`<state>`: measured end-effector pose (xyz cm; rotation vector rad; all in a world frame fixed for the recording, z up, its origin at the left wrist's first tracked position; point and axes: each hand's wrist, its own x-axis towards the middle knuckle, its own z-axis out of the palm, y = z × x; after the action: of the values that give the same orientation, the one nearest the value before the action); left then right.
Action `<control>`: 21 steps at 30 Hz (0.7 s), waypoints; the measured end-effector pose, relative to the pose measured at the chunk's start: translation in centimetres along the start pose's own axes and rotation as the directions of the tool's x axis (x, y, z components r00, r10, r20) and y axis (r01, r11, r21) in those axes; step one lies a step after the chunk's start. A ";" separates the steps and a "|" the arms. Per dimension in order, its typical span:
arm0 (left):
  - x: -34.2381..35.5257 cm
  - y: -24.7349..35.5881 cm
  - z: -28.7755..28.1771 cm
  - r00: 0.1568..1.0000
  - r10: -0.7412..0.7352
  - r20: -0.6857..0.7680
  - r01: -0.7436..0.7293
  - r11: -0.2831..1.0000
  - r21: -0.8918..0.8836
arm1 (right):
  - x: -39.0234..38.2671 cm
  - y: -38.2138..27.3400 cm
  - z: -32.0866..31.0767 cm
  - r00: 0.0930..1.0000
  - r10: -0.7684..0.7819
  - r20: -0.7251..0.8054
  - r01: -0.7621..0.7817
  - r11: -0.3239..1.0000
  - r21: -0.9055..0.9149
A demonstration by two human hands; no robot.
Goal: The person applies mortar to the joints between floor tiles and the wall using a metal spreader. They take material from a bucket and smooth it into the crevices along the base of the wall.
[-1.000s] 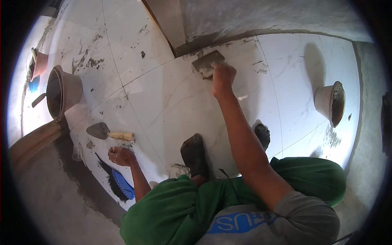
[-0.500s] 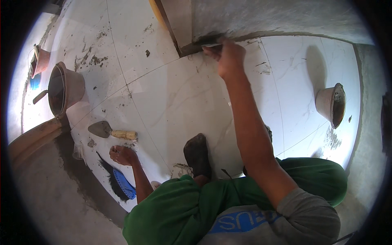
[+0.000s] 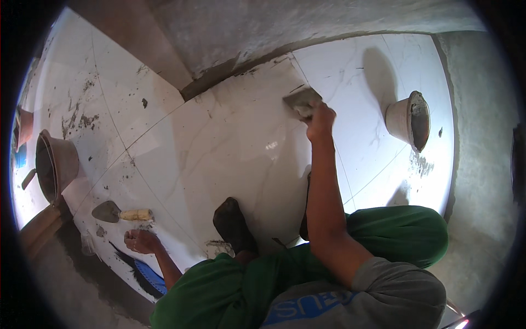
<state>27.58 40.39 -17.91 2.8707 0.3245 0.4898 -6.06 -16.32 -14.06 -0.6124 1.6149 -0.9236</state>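
My right hand (image 3: 320, 122) grips a flat grey scraper (image 3: 303, 101) with a square blade, held over the pale tiled floor (image 3: 219, 142) near a tile joint. Its handle is mostly hidden in my fingers. At the lower left, my left hand (image 3: 141, 241) is closed, its fingers curled; anything inside them is hidden. Just beyond that hand lies a pointed trowel (image 3: 107, 211) with a light wooden handle. Beside the left wrist is a blue brush (image 3: 149, 276) with dark bristles.
A mortar-smeared bucket (image 3: 405, 122) stands at the right. Another bucket (image 3: 64, 163) with a handle sticking out stands at the left, a reddish one (image 3: 24, 127) behind it. A wall corner (image 3: 183, 90) juts in ahead. Mortar crumbs (image 3: 87, 120) dot the tiles.
My right hand has come away from the wall base with the scraper, back toward me over the tile. The view has shifted right; the left hand stays by the trowel.
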 end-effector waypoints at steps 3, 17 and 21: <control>-0.6 1.6 -0.4 0.998 -0.060 0.032 0.059 0.998 0.012 | 5.5 1.1 3.0 0.985 -0.107 0.139 0.098 0.992 0.074; -0.2 1.0 -0.1 0.999 -0.038 0.012 0.038 0.999 -0.033 | -2.7 -6.2 9.1 0.913 -0.198 0.355 0.181 0.980 0.081; -0.1 0.5 0.6 0.997 -0.072 0.016 0.072 0.996 -0.048 | -5.8 -1.0 8.8 0.954 0.031 0.300 -0.016 0.999 -0.051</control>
<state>27.77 39.73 -18.39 2.8028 0.4063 0.4571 3.82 -14.48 -10.66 -0.7285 1.3701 -0.7361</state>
